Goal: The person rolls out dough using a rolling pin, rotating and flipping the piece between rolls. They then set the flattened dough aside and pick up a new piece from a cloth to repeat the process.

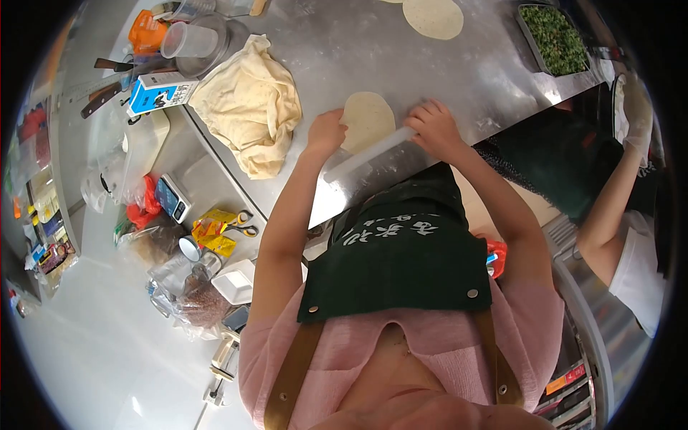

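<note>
- Where the steel worktop (459, 79) runs along the person's front, its surface is brushed metal, dull grey and dusted with flour.
- A rolling pin (369, 154), a pale, smooth cylinder (whitish, possibly plastic), lies across the near edge of a dough round (367, 119).
- Left hand (326, 133): closed in a loose fist over the pin's left end, knuckles up.
- Right hand (433, 127): fingers bent down and pressing on the pin's right end.
- The dough round is thin, flat, cream-coloured and nearly circular, with a matt face; it sits on the worktop between the two hands, just beyond the pin.
- A second rolled round (433, 17), larger and similar in colour, lies farther back on the worktop.
- A crumpled cream cloth (249, 104), soft and folded in heavy creases, lies left of the left hand.
- A rectangular metal tray (532, 39) of chopped green filling stands at the far right.
- A co-worker's arm (613, 201) shows at the right edge.
</note>
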`<move>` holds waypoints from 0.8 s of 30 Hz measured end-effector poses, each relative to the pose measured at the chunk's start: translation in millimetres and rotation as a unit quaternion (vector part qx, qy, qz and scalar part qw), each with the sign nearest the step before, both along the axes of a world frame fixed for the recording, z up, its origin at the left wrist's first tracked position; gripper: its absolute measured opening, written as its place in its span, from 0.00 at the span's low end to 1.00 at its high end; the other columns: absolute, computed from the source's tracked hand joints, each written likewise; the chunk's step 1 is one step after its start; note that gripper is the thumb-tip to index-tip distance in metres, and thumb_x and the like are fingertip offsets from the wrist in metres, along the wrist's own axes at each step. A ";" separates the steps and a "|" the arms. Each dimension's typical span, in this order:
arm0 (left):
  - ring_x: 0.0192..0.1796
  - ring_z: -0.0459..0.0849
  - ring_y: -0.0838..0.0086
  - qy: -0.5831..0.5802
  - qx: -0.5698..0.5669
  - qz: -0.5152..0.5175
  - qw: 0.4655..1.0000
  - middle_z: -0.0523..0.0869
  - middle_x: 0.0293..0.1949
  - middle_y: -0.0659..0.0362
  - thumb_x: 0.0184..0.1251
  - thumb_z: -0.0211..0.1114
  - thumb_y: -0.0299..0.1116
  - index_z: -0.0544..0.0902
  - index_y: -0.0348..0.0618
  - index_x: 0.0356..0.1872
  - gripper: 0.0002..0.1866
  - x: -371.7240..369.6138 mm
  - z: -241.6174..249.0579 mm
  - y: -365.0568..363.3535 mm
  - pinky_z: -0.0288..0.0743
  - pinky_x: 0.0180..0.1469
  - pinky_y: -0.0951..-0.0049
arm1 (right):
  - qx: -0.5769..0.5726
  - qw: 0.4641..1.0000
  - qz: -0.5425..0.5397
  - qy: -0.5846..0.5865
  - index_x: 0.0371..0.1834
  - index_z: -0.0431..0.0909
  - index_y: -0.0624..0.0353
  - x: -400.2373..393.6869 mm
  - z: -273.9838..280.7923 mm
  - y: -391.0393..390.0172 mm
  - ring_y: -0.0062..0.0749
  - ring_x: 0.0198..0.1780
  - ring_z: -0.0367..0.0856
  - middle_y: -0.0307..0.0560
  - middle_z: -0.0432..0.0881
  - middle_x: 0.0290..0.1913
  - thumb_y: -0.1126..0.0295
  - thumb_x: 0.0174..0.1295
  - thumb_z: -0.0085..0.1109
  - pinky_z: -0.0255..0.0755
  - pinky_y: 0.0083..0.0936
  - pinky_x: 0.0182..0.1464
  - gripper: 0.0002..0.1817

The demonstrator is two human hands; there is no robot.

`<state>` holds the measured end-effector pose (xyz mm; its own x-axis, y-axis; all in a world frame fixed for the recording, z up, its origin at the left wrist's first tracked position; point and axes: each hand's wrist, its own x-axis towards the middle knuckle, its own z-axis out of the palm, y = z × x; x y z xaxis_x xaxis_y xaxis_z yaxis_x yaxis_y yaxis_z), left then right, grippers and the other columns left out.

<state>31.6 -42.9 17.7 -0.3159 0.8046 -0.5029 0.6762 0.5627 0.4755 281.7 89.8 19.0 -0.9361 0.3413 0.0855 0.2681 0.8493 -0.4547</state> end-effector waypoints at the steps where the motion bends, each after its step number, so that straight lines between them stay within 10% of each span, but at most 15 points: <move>1: 0.47 0.82 0.49 -0.014 0.012 0.015 1.000 0.85 0.44 0.44 0.58 0.66 0.29 0.82 0.40 0.50 0.17 0.0 -0.6 -0.8 0.75 0.50 0.58 | -0.008 1.000 -0.004 -0.007 0.43 0.80 0.53 -8.3 -4.6 0.7 0.38 0.56 0.73 0.41 0.77 0.47 0.65 0.48 0.70 0.59 0.43 0.70 0.18; 13: 0.40 0.85 0.70 -0.293 0.115 0.260 0.913 0.87 0.38 0.51 0.55 0.67 0.27 0.83 0.33 0.48 0.17 -5.9 -31.1 4.4 0.76 0.44 0.72 | 0.097 0.983 -0.143 -0.060 0.66 0.68 0.60 -57.2 -36.6 -15.4 0.47 0.73 0.59 0.55 0.62 0.72 0.58 0.63 0.54 0.50 0.50 0.73 0.30; 19: 0.41 0.86 0.59 -0.039 -0.018 -0.024 0.999 0.87 0.40 0.49 0.55 0.68 0.30 0.84 0.39 0.47 0.17 -10.4 -17.6 29.1 0.77 0.46 0.64 | 0.112 0.987 -0.113 -0.004 0.64 0.71 0.60 -76.5 -36.1 -1.7 0.47 0.73 0.60 0.55 0.63 0.71 0.55 0.62 0.55 0.51 0.51 0.72 0.30; 24: 0.43 0.84 0.53 0.094 0.034 -0.060 0.993 0.87 0.38 0.48 0.56 0.68 0.33 0.84 0.38 0.40 0.12 31.2 12.1 18.2 0.76 0.45 0.60 | 0.044 0.998 -0.038 0.004 0.52 0.77 0.53 23.4 -30.9 -36.3 0.43 0.68 0.65 0.49 0.70 0.63 0.62 0.52 0.66 0.54 0.49 0.72 0.22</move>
<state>62.8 -24.7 29.9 -0.2991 0.8725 -0.3863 0.8173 0.4432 0.3682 305.1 53.5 -11.8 -0.9068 0.4024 0.1256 0.3301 0.8631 -0.3821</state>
